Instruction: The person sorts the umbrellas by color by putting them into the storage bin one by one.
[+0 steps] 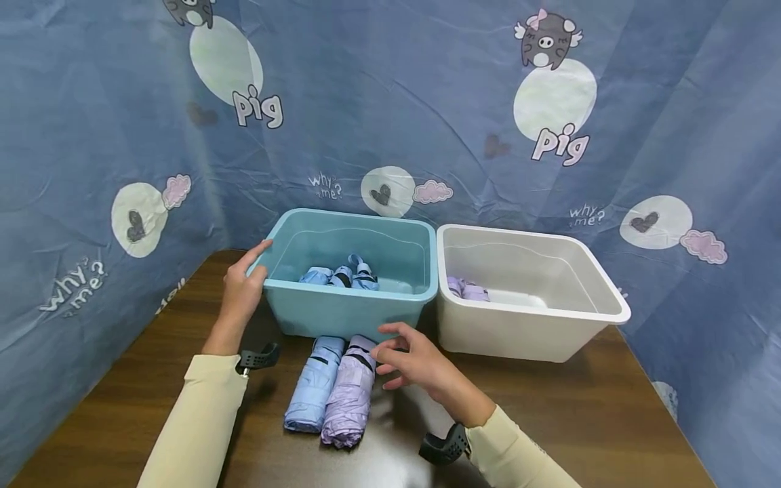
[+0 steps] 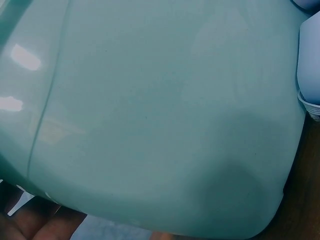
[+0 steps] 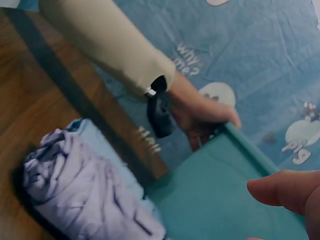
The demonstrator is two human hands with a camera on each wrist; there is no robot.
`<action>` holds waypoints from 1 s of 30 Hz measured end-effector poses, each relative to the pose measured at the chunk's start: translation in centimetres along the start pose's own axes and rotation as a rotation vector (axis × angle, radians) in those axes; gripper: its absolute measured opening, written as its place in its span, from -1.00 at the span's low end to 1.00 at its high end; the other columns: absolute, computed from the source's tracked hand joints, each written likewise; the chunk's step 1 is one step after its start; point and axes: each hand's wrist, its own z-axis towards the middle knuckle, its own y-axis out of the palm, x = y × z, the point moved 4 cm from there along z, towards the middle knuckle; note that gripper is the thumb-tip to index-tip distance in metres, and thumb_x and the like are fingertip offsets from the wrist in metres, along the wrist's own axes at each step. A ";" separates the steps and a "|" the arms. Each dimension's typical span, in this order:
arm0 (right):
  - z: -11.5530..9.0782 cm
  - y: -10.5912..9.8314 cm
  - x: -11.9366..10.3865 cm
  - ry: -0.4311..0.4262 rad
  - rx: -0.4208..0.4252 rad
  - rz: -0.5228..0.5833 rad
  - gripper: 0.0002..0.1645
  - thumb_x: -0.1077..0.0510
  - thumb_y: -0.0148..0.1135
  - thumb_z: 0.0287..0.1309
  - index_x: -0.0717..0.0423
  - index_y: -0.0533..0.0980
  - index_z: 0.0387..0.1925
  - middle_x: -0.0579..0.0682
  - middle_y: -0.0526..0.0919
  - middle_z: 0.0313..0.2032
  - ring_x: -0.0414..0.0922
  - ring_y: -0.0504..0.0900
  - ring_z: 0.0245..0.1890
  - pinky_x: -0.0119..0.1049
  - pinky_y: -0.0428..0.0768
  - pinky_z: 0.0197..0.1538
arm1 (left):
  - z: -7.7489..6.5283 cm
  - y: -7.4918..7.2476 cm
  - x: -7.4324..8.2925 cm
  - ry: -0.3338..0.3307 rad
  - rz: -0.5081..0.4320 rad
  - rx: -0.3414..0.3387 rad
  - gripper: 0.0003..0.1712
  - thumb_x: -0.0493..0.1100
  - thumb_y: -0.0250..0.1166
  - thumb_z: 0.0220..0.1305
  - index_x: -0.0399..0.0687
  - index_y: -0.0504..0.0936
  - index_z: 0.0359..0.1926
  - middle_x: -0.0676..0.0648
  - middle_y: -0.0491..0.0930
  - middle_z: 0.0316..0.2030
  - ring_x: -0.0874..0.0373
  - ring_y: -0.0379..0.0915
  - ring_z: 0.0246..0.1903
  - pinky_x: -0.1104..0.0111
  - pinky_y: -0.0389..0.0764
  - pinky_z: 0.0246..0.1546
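My left hand (image 1: 241, 285) holds the left rim of a teal plastic bin (image 1: 342, 315), its fingers showing beneath the edge in the left wrist view. Against the bin's front lie two folded umbrellas side by side on the table, a light blue umbrella (image 1: 315, 386) and a lavender umbrella (image 1: 350, 400). Just right of the lavender one hovers my right hand (image 1: 421, 362), fingers loosely bent and spread, nothing held. Its fingertips overlap the umbrella's far end in the head view. Several blue folded umbrellas (image 1: 342, 276) rest inside the teal bin.
A white bin (image 1: 518, 332) stands right beside the teal one, with lavender folded umbrellas (image 1: 468, 290) at its left end. Both bins sit at the back of a dark wooden table (image 1: 549, 407). Behind them hangs a blue printed cloth (image 1: 366, 102).
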 end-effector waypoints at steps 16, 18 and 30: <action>0.6 2.0 4.9 0.061 0.083 0.017 -0.10 0.14 0.36 0.05 0.04 0.17 0.41 0.36 0.23 0.17 0.13 0.48 -0.13 0.01 0.63 -0.44 | 0.1 0.3 -0.1 -0.001 0.011 -0.001 -0.36 -0.25 -0.11 0.24 0.16 0.44 0.34 -0.10 0.37 0.31 0.01 0.28 -0.09 0.22 0.21 -0.18; 0.7 2.4 5.0 0.058 0.093 0.025 -0.07 0.14 0.37 0.05 0.02 0.16 0.42 0.34 0.24 0.14 0.11 0.48 -0.14 0.02 0.63 -0.44 | 0.0 0.3 -0.1 -0.001 0.015 0.000 -0.36 -0.26 -0.11 0.24 0.16 0.44 0.34 -0.10 0.37 0.31 0.01 0.27 -0.10 0.23 0.21 -0.19; 1.5 3.8 4.9 0.024 0.218 -0.163 0.05 -0.02 0.47 -0.09 -0.09 0.17 0.43 0.31 0.21 0.21 0.11 0.44 -0.11 -0.07 0.60 -0.38 | 0.1 0.3 -0.2 -0.010 0.012 -0.003 -0.35 -0.24 -0.13 0.25 0.24 0.43 0.34 -0.04 0.36 0.32 0.09 0.28 -0.04 0.27 0.22 -0.13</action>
